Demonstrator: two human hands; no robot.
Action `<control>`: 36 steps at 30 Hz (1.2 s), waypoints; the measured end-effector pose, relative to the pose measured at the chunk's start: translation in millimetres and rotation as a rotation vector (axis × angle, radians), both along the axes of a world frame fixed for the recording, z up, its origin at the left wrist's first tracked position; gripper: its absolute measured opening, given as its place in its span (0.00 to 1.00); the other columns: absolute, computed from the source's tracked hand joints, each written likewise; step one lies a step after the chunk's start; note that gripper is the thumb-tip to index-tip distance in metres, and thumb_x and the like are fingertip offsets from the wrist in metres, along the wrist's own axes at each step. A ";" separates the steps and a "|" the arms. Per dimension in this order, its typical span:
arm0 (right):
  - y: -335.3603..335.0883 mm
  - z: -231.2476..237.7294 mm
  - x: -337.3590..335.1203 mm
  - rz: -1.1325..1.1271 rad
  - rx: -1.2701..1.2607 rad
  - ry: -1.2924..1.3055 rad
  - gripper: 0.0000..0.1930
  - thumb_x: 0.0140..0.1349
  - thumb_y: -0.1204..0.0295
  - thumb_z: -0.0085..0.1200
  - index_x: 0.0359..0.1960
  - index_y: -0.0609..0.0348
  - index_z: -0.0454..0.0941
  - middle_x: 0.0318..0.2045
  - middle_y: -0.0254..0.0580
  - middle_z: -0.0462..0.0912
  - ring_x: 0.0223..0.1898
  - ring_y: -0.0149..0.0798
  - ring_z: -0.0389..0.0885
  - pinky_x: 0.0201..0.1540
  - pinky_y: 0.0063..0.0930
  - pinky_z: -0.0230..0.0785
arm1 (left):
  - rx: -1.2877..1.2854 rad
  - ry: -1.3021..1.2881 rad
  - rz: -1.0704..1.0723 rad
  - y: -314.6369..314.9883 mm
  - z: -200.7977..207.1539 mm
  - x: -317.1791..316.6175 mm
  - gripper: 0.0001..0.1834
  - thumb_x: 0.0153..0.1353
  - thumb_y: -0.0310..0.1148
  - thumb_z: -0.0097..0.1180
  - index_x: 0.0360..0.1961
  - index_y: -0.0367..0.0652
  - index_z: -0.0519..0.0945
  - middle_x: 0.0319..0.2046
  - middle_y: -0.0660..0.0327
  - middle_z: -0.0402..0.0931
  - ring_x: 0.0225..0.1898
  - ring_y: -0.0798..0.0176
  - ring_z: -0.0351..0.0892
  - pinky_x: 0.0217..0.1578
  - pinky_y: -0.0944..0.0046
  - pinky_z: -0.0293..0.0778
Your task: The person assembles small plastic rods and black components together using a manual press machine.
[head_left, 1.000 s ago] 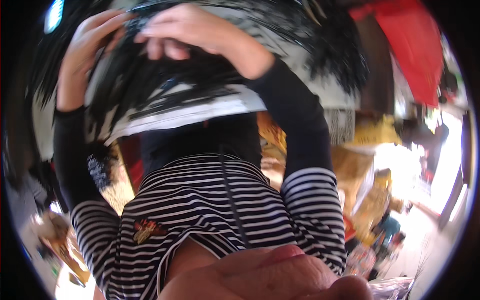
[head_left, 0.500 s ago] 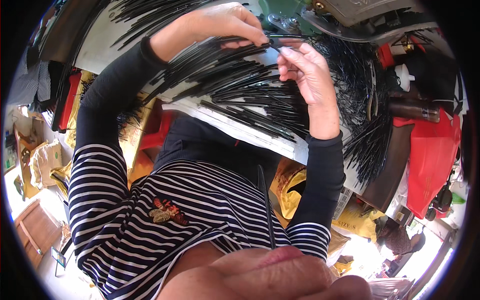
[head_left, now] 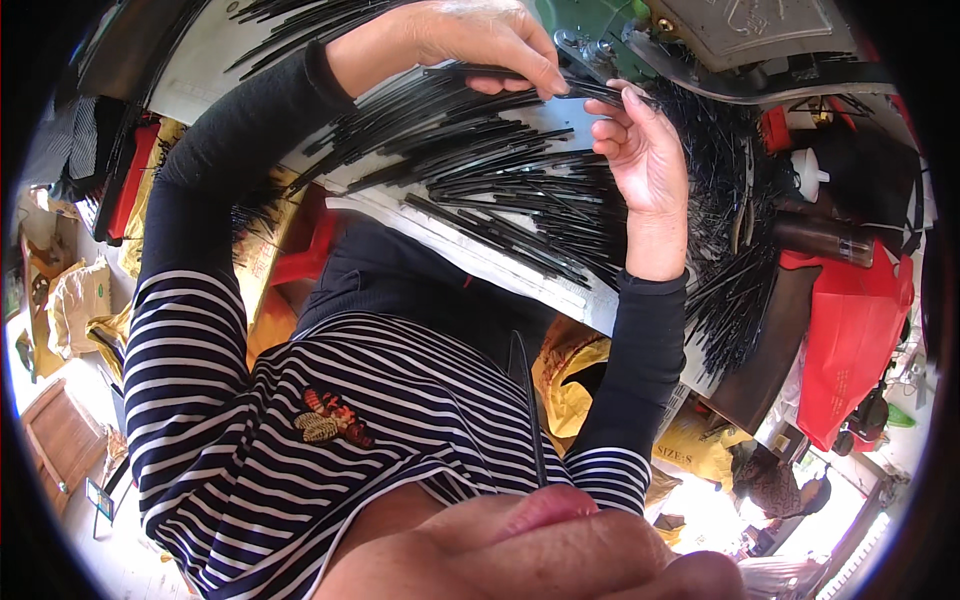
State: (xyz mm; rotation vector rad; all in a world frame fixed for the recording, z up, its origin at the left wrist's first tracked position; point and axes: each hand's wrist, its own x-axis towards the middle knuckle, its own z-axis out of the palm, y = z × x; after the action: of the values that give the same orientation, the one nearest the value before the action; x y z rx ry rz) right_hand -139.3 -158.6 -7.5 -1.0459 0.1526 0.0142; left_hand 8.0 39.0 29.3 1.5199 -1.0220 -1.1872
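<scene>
At the far left edge a wooden board (head_left: pixel 62 440) lies on the floor, with pale bags (head_left: pixel 80 300) above it. Beside them, red crates (head_left: pixel 130 180) stand partly hidden behind the person's striped sleeve (head_left: pixel 185 350).

A white worktable (head_left: pixel 480 265) runs across the upper middle, and a big heap of thin black sticks (head_left: pixel 500 190) lies spread over it, fanning from the upper left down to the right. More black sticks spill over the table's right end (head_left: pixel 735 300), near a dark bottle (head_left: pixel 825 238) and a white nozzle-like cap (head_left: pixel 805 172). A green machine with a grey metal plate (head_left: pixel 700 30) stands at the top, just beyond the hands. A red bag (head_left: pixel 850 340) hangs at the right, and yellow sacks (head_left: pixel 575 385) sit under the table.

The left hand (head_left: pixel 480 40) reaches in from the upper left, back of the hand up, its fingers pinched around a small bundle of black sticks (head_left: pixel 520 75) held above the heap. The right hand (head_left: pixel 645 150) rises from below with the wrist bent, palm facing left, fingers loosely curled and the fingertips (head_left: pixel 615 100) touching the far end of that same bundle.
</scene>
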 end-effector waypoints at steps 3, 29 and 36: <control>-0.2 2.2 0.2 -0.097 -0.055 0.007 0.14 0.62 0.69 0.50 0.45 0.67 0.72 0.37 0.59 0.80 0.29 0.37 0.83 0.30 0.24 0.79 | 0.047 -0.106 0.064 0.0 7.4 1.0 0.15 0.58 0.40 0.56 0.28 0.36 0.80 0.16 0.66 0.73 0.13 0.75 0.67 0.14 0.73 0.60; -15.5 -4.8 11.7 -0.349 -0.003 -0.061 0.11 0.62 0.71 0.50 0.43 0.67 0.71 0.36 0.58 0.79 0.31 0.42 0.83 0.32 0.27 0.80 | -0.149 0.182 0.274 -19.0 -18.0 37.0 0.13 0.59 0.32 0.56 0.21 0.36 0.76 0.13 0.70 0.61 0.13 0.76 0.55 0.14 0.73 0.50; -26.0 -11.7 13.2 -0.333 0.045 -0.039 0.11 0.61 0.71 0.50 0.42 0.66 0.72 0.37 0.57 0.79 0.32 0.42 0.82 0.34 0.30 0.79 | -0.148 -0.048 0.310 -17.0 -6.7 30.3 0.13 0.57 0.34 0.56 0.19 0.37 0.77 0.11 0.71 0.62 0.13 0.77 0.56 0.14 0.73 0.51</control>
State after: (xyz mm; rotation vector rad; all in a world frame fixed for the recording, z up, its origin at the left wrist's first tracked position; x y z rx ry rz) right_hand -126.0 -184.6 -19.2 -0.9649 0.2877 -0.3026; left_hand 38.3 22.0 22.6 1.5298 -0.8483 -0.8445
